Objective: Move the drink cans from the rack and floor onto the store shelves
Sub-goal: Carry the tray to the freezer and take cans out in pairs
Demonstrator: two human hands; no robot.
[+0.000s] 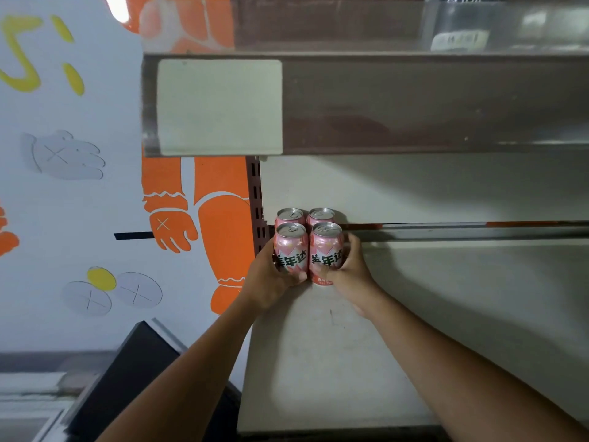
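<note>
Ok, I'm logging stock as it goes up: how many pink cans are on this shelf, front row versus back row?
Front-row pink cans: 2, the front left can in the left hand, the front right can in the right hand
Back-row pink cans: 2, the back left can and the back right can
Total: 4 cans on the lower shelf

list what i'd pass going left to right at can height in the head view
orange painted cartoon hand on the white wall → left hand → left front pink drink can → right front pink drink can → right hand → cream shelf
</note>
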